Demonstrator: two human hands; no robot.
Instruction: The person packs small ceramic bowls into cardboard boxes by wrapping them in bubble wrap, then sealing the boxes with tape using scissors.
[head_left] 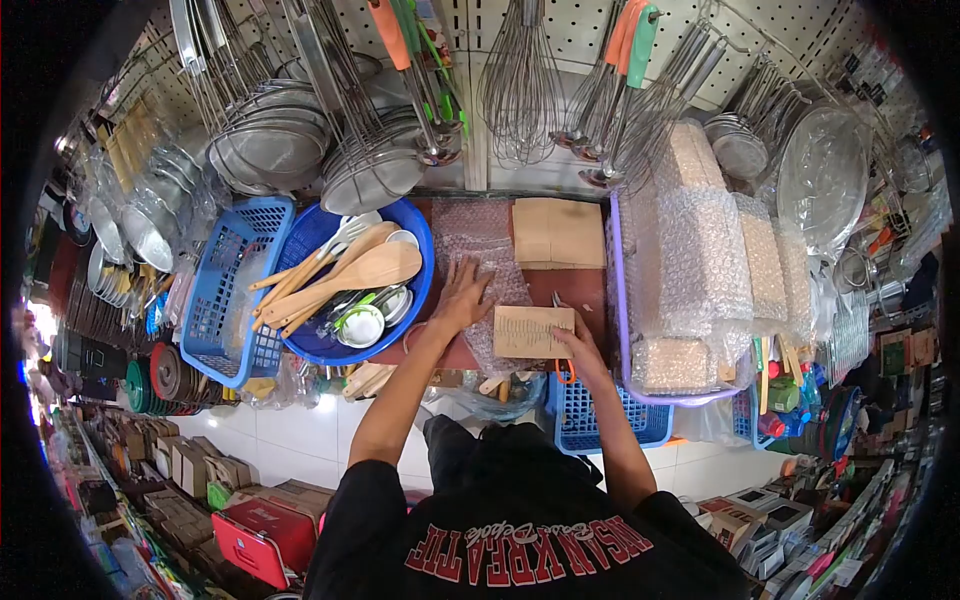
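My left hand (463, 296) lies with spread fingers on a strip of bubble wrap (465, 225) across the reddish-brown surface. In my right hand (585, 348), a small brown cardboard box (530, 332) with printed lines is gripped at its right end, over the edge of the wrap. Orange-handled scissors (566, 372) show below that box by my right fingers, and a metal tip shows above it; their middle is hidden. Another plain brown cardboard box (558, 233) lies behind, at the back of the surface.
Left stands a blue basin (424, 240) with wooden spatulas (360, 275) and small strainers, beside a blue basket (205, 300). A purple-rimmed basket (620, 300) on the right holds bubble-wrapped boxes (690, 250). Whisks (518, 90), ladles and strainers (270, 150) hang overhead.
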